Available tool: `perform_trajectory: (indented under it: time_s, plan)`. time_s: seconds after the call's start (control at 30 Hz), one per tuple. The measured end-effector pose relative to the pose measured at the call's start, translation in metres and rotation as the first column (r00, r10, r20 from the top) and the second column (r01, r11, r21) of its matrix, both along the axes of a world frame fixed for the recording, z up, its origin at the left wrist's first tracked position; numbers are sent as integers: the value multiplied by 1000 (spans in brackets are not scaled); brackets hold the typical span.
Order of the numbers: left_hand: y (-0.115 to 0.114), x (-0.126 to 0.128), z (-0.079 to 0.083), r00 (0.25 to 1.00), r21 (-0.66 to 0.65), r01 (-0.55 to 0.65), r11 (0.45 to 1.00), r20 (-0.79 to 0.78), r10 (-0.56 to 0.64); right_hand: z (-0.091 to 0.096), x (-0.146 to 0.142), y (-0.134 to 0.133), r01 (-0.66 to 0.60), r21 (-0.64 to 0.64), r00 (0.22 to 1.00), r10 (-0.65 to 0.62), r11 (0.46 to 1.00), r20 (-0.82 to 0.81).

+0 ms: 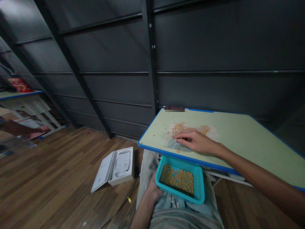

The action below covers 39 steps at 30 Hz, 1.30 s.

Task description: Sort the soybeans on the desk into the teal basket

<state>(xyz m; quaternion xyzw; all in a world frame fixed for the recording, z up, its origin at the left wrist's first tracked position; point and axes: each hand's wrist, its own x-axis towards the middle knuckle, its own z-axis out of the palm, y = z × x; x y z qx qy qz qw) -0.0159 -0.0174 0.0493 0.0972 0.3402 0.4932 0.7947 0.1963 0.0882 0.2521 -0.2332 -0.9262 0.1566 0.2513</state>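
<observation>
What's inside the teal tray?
In the teal tray: many small, round, tan bean-like pieces, with patches of the tray's bottom showing through gaps. Anything buried beneath the pieces is covered, so can't tell.

Head-worn view, facing forward and down, seemingly wide-angle

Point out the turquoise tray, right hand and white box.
Turquoise tray point(199, 183): head view, right inner wall.
Right hand point(198, 141): head view, back of hand.
White box point(122, 180): head view, near side wall.

An open white box point(122, 165) lies on wood flooring point(59, 162), lower left of centre; a patterned red item point(20, 85) tops a blue-edged table point(28, 104), far left.
</observation>
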Motion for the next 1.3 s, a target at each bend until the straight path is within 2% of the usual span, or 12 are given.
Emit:
perform_trajectory:
  time_s: [0.13,0.37,0.7,1.03,1.3]
  plan:
    - [0,2,4,1000,40,-4,999,-5,5,0,0,-1,-46,-19,999,46,999,-2]
    - [-1,3,9,1000,77,-4,997,1,4,2,0,-5,-54,-39,999,54,998,2]
    - [1,1,1,1000,75,-11,997,9,10,5,0,-9,-44,-47,999,45,998,26]
    - [1,1,-1,999,28,-31,999,-20,31,-7,-2,-1,29,12,997,-28,1000,-67]
    - [2,-5,-1,998,10,-59,998,22,58,-5,-3,-2,-42,79,998,46,996,-53]
